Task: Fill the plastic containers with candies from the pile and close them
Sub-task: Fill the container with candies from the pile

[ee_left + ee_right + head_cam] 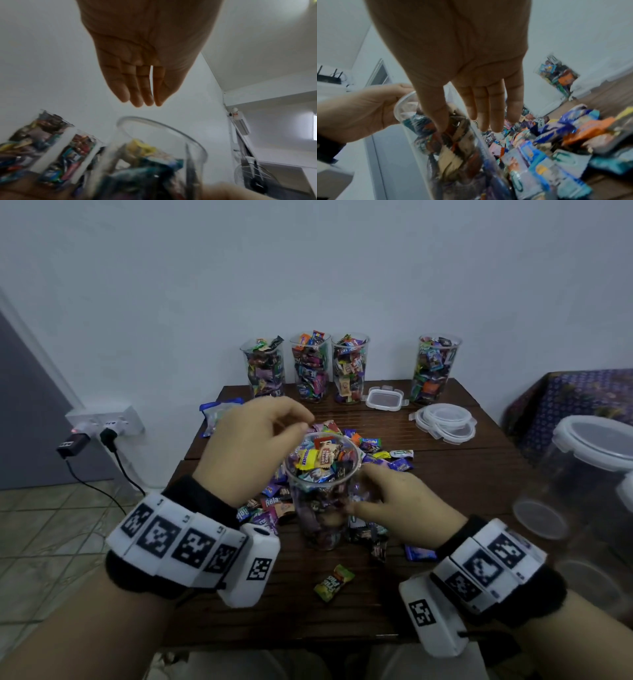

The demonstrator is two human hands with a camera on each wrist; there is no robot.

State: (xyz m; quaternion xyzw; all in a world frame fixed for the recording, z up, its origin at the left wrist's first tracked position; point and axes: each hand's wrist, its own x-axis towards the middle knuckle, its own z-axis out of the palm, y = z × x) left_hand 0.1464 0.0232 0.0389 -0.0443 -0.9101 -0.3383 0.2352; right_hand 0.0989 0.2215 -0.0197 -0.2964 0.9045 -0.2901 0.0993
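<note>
A clear plastic container [322,508] stands in the middle of the dark wooden table [462,491], filled with wrapped candies nearly to its rim. My right hand [383,494] holds its side, thumb on the near wall and fingers round the far side; in the right wrist view the thumb [436,115] lies on the container [453,148]. My left hand [274,433] hovers over the rim, empty. The left wrist view shows its fingers [137,88] straight and together above the container [161,135]. The candy pile [376,450] lies around and behind the container.
Several filled, lidless containers [311,364] line the table's back edge. A rectangular lid [385,398] and stacked round lids [445,422] lie back right. Empty clear containers [582,481] stand at the right. A loose green candy [334,582] lies near the front. A blue bag [215,412] sits back left.
</note>
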